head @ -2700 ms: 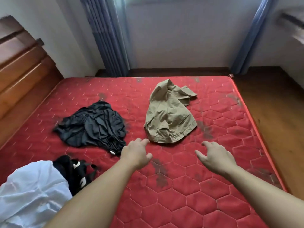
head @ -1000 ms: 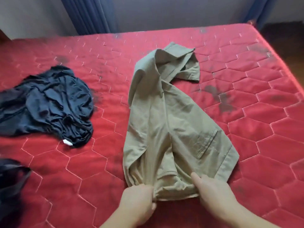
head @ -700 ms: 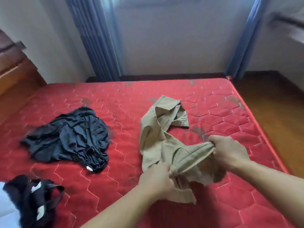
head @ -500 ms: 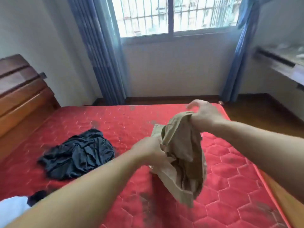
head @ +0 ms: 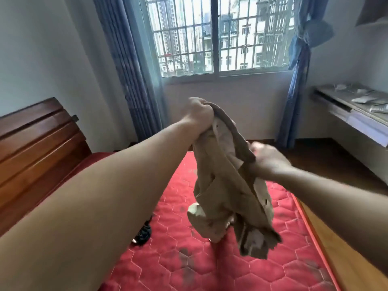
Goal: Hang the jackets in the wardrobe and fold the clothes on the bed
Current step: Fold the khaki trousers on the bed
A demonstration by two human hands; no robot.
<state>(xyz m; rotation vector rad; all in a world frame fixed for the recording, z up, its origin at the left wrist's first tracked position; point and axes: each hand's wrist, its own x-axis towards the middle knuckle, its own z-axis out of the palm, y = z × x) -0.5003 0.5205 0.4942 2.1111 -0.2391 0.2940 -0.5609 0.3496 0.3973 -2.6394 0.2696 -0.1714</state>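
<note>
Left hand [head: 198, 114] grips the khaki garment [head: 228, 185] up high, and the blurred right hand [head: 265, 159] clutches it lower. Below lies the red quilted bed [head: 220, 269], with a barred window [head: 214, 34] and blue curtains [head: 130, 66] beyond. Half a second ago the garment hung lower; now it dangles clear of the mattress under both fists.

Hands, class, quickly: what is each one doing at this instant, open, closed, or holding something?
Left hand: closed, gripping the khaki garment at its top edge, lifted above the red mattress.
Right hand: blurred, but fingers curl round the same garment lower down.
</note>
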